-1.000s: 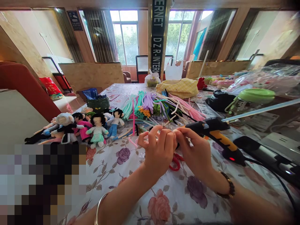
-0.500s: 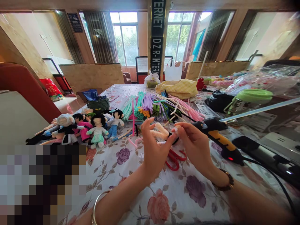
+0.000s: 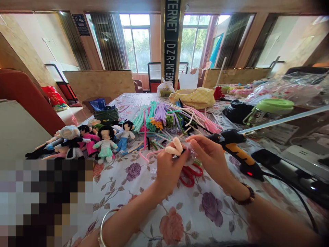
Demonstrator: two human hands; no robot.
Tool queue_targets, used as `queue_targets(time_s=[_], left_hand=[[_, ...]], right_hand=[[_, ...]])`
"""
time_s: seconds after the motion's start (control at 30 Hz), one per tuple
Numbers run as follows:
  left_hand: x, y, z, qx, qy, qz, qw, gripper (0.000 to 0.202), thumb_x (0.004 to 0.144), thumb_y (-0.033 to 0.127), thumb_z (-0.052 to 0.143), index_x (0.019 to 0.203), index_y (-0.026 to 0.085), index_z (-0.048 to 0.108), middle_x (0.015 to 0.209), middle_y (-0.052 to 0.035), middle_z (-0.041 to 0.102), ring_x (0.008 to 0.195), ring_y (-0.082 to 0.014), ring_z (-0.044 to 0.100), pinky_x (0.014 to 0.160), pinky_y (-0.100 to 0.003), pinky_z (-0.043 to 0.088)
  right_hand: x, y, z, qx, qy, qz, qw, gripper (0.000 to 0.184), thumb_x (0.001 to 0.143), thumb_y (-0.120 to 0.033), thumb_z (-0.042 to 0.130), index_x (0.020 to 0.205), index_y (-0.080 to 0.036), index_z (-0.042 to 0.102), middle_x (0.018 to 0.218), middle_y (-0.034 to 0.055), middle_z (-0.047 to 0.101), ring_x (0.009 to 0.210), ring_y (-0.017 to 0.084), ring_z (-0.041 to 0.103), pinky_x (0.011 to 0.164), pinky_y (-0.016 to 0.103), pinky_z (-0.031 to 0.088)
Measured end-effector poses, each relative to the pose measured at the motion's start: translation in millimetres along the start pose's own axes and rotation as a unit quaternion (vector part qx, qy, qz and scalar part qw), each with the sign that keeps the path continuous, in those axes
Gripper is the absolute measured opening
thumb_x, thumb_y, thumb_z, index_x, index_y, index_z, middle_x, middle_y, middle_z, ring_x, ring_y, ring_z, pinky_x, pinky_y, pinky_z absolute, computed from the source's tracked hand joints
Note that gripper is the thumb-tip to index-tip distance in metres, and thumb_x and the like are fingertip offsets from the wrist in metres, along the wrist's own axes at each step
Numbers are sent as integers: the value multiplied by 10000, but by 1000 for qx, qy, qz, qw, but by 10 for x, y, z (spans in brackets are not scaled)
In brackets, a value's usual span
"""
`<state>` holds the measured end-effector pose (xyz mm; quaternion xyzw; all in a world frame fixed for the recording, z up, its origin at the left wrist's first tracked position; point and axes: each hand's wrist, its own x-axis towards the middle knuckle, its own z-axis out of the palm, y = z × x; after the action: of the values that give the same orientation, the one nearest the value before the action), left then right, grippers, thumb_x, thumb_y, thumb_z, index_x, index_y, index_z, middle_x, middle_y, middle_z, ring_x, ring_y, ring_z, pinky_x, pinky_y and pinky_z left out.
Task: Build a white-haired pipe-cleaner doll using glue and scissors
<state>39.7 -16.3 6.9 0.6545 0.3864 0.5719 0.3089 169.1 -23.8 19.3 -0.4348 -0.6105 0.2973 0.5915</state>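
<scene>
My left hand (image 3: 168, 168) is closed around a small cream pipe-cleaner figure (image 3: 174, 148), held just above the floral tablecloth (image 3: 144, 209). My right hand (image 3: 209, 156) pinches the same piece from the right side, fingers pressed together. Red-handled scissors (image 3: 189, 175) lie on the cloth directly under both hands. A black and orange glue gun (image 3: 235, 149) rests just right of my right hand, with a clear glue stick (image 3: 282, 120) poking out of its back.
A row of small handmade dolls (image 3: 87, 140) lies at the left. A heap of coloured pipe cleaners (image 3: 169, 118) fills the table's middle, with a yellow cloth bag (image 3: 196, 96) behind. A green-lidded jar (image 3: 269, 108) and a power strip (image 3: 290, 171) sit right.
My left hand has closed from spread fingers into a grip on the cream piece. Both hands have dropped slightly toward the table.
</scene>
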Motion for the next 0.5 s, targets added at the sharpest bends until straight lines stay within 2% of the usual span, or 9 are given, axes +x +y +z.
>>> queue_targets(time_s=[0.13,0.3,0.5], left_hand=[[3,9,-28,28,33,21,999,81,794,260,623,751,192,612,739,14,632,677,-119,585,662,-237,459],[2,19,-38,50,44,39,997,86,802,250,611,733,198,610,740,8,634,706,-131,597,674,-245,457],[-5,25,-36,54,50,55,996,83,805,241,608,739,196,588,748,1,630,699,-129,592,685,-247,461]], right_hand=[[49,-14,-33,-2,-30,6,1000,255,840,-415,567,834,-179,664,818,35,653,696,137,571,509,226,428],[77,0,-43,-44,-42,10,998,264,848,-419,547,836,-183,666,727,26,645,742,173,602,545,253,455],[59,-19,-53,-107,-47,-35,992,259,868,-410,525,841,-186,652,831,41,668,764,169,611,620,258,478]])
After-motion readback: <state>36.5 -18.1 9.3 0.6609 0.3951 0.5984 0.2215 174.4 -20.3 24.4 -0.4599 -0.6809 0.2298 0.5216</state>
